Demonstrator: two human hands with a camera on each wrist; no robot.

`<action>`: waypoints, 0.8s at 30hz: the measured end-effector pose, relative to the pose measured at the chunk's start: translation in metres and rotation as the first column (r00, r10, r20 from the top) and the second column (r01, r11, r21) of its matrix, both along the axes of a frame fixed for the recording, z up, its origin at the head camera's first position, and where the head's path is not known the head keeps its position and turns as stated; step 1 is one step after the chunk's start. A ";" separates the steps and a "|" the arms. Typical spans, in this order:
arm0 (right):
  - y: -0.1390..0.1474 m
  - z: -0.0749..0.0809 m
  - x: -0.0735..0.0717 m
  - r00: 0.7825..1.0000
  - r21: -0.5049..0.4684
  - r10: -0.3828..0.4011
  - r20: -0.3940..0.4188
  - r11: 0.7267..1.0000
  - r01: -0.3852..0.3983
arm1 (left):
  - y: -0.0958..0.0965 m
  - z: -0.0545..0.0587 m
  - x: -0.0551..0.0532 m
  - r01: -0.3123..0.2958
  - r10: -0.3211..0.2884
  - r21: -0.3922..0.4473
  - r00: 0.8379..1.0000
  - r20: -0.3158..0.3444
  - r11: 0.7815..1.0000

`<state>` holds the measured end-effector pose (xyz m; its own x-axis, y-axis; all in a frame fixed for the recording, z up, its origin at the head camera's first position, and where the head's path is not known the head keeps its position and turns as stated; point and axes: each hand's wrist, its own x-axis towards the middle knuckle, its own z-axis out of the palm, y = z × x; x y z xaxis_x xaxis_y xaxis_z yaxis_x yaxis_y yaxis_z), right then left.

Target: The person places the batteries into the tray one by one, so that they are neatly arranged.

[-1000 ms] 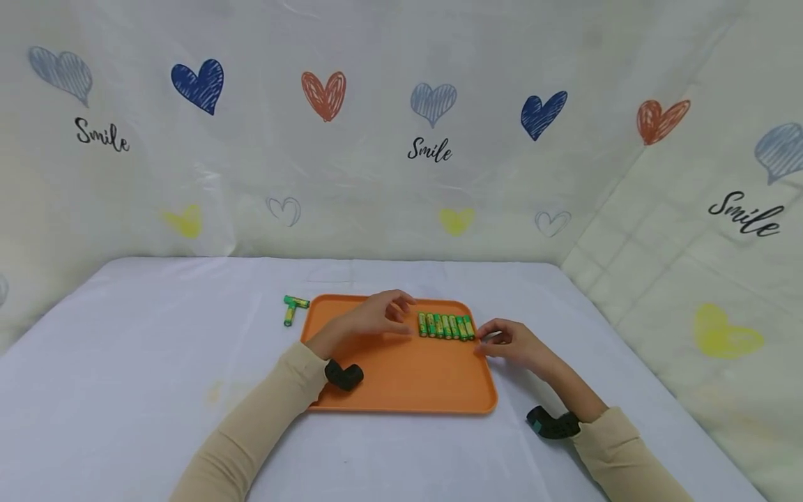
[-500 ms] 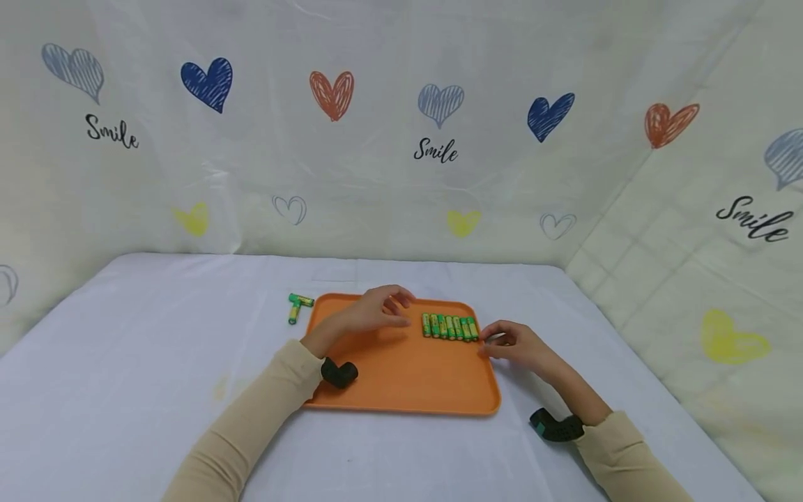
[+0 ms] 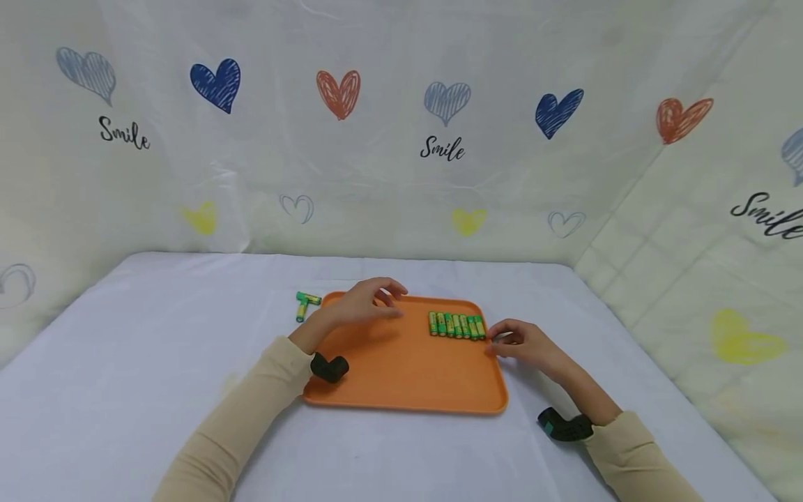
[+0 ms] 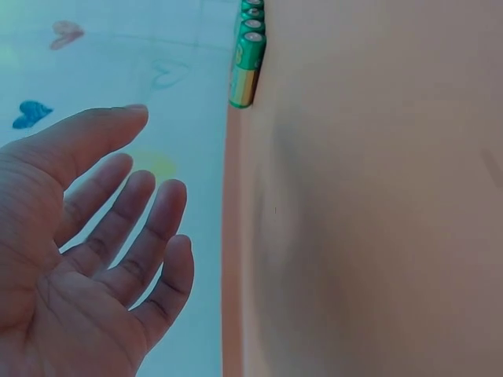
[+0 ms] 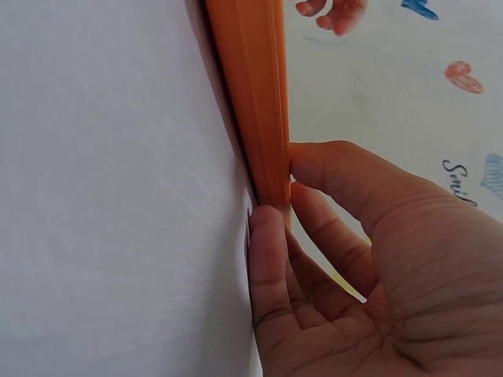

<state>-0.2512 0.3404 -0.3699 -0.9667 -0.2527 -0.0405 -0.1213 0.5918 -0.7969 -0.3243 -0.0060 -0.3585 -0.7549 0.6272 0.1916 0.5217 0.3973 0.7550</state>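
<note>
An orange tray (image 3: pixel 414 380) lies on the white-covered table, with several green and gold batteries (image 3: pixel 449 325) lined up side by side in its far right corner. Over the tray's far left part is my left hand (image 3: pixel 364 303), holding nothing, its fingers loosely bent and spread. In the left wrist view it is apart from the battery row (image 4: pixel 248 63). At the tray's right side my right hand (image 3: pixel 525 346) pinches the edge. The right wrist view shows its thumb and fingers at the orange rim (image 5: pixel 255 86).
Two more batteries (image 3: pixel 302 311) lie in a T shape on the table, just left of the tray's far left corner. Behind the table hangs a pale backdrop (image 3: pixel 376 167) printed with hearts and the word Smile. Each wrist wears a black device (image 3: pixel 564 425).
My left hand has drawn back leftward, away from the battery row. My right hand stays at the tray's edge. The head view has turned slightly left, so the scene sits further right.
</note>
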 end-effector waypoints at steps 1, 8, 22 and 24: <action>0.000 0.000 0.000 1.000 0.000 0.000 0.000 1.000 0.000 | -0.003 0.001 0.000 -0.003 0.003 0.003 1.000 -0.003 1.000; 0.001 0.002 0.002 1.000 -0.009 0.004 0.005 1.000 -0.004 | -0.022 0.003 0.001 -0.028 0.028 0.006 0.999 -0.036 1.000; 0.000 0.001 0.002 1.000 -0.005 -0.004 0.013 1.000 0.004 | -0.059 0.006 0.005 -0.092 0.093 0.023 0.995 -0.042 0.996; -0.001 0.000 0.001 1.000 -0.007 0.002 0.011 1.000 -0.002 | -0.064 0.006 0.006 -0.103 0.104 0.022 0.994 -0.041 0.994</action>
<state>-0.2497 0.3396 -0.3696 -0.9656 -0.2551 -0.0499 -0.1135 0.5863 -0.8021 -0.3182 -0.0698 -0.3527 -0.8065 0.5421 0.2361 0.5100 0.4358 0.7416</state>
